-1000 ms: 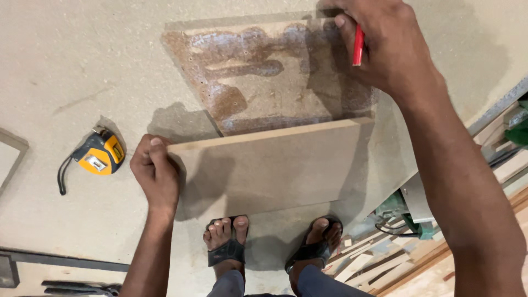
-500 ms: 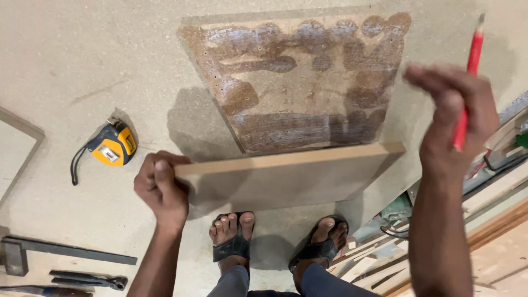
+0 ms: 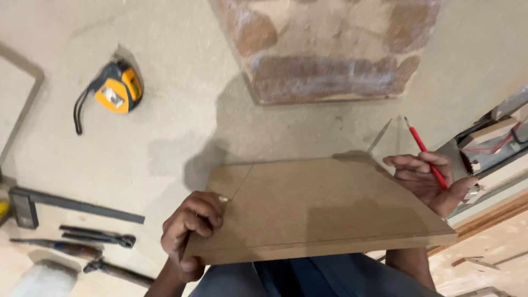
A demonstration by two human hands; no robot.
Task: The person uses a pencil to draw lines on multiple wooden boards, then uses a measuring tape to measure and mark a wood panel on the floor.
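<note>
At lower centre, the left hand (image 3: 190, 231) clasps the flat brown fibreboard panel (image 3: 324, 206); the right hand (image 3: 432, 181) supports its right edge, fingers pinching a red pencil (image 3: 426, 151).

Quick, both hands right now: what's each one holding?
Left hand: closed on the left edge of the brown board.
Right hand: holds a red pencil and touches the board's right edge.
</note>
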